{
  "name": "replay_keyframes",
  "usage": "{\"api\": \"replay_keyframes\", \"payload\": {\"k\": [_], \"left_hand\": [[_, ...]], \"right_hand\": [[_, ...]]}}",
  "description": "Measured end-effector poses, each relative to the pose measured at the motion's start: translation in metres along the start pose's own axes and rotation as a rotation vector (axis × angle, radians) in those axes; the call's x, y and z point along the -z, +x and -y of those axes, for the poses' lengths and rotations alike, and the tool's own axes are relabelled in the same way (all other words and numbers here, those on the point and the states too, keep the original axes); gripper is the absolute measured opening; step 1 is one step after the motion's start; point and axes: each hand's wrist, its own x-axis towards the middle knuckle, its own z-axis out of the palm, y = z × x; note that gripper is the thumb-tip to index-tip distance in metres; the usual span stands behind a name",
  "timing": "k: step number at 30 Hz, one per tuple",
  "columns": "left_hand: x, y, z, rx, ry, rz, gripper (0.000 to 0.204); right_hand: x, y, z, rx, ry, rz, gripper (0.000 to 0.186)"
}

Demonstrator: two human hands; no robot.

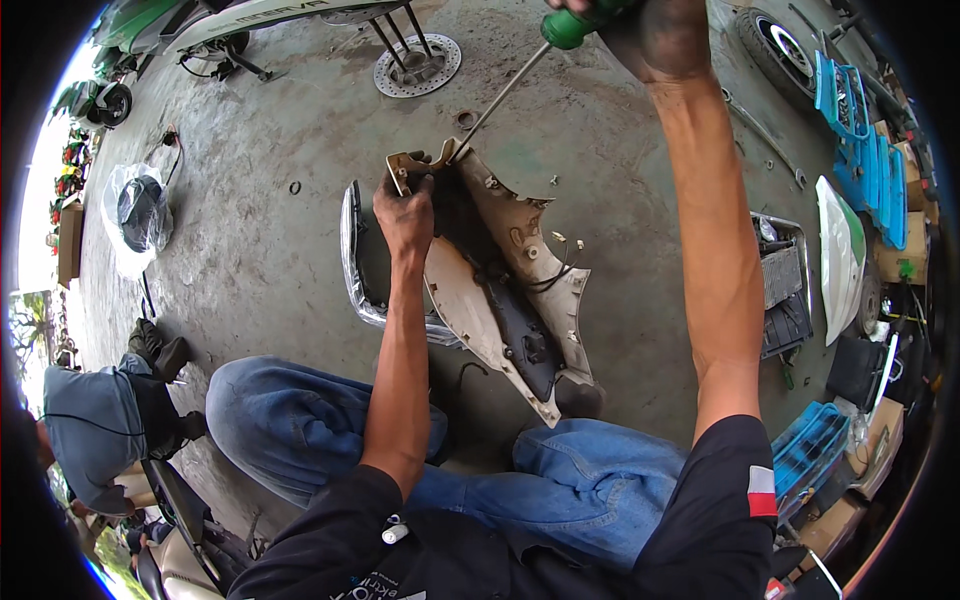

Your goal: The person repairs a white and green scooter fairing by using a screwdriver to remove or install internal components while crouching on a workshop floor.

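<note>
Head view. Surface: bare concrete floor [270, 260], grey-green, stained and scuffed, daylight coming in at the far left edge. The person sits on it in blue jeans [300, 420] and a black shirt.

Left hand [405, 215]: fingers curled tight around the upper end of a cream scooter body panel [500, 290], which stands tilted on the floor between the knees, its inner side up, dark parts and short wires showing inside.

Right hand [655, 35]: raised near the top edge of the view, closed in a fist around the green handle of a screwdriver [510, 85]. The shaft slants down-left and its tip meets the panel's top end, just beside the left hand.

A chrome trim piece [352, 260] lies on the floor just left of the panel. A brake disc [418, 65] lies flat toward the far edge, beside a parked scooter [220, 20]. A clear plastic bag [138, 215] with something dark inside sits near the left edge. Another person [100, 430] in grey crouches at lower left.

Right edge: blue plastic crates [870, 150] stacked in a row, a white-and-green body panel [840, 255] standing on edge, a dark metal tray [782, 285], another blue crate [810, 445] lower down, and brown cardboard boxes [880, 430] beside it. Print on them is too small to tell.
</note>
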Motion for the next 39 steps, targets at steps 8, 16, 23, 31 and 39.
{"api": "replay_keyframes", "payload": {"k": [8, 16, 23, 31, 39], "left_hand": [[0.008, 0.000, -0.003, -0.014, 0.072, -0.046, 0.027], [0.007, 0.001, -0.002, -0.045, 0.055, -0.052, 0.026], [0.009, 0.003, 0.008, -0.010, 0.087, -0.107, 0.029], [0.013, 0.003, 0.004, 0.005, 0.075, -0.071, 0.026], [0.013, 0.003, 0.010, 0.015, 0.020, -0.064, 0.028]], "right_hand": [[-0.009, 0.002, -0.008, 0.007, -0.183, -0.345, 0.021], [-0.072, 0.025, -0.015, 0.152, -1.086, -0.867, 0.020], [-0.048, 0.014, 0.007, -0.189, -0.253, -0.180, 0.050], [-0.050, 0.020, -0.006, -0.188, -0.504, -0.381, 0.018], [-0.040, 0.016, 0.018, -0.267, -0.940, 0.002, 0.044]]}}
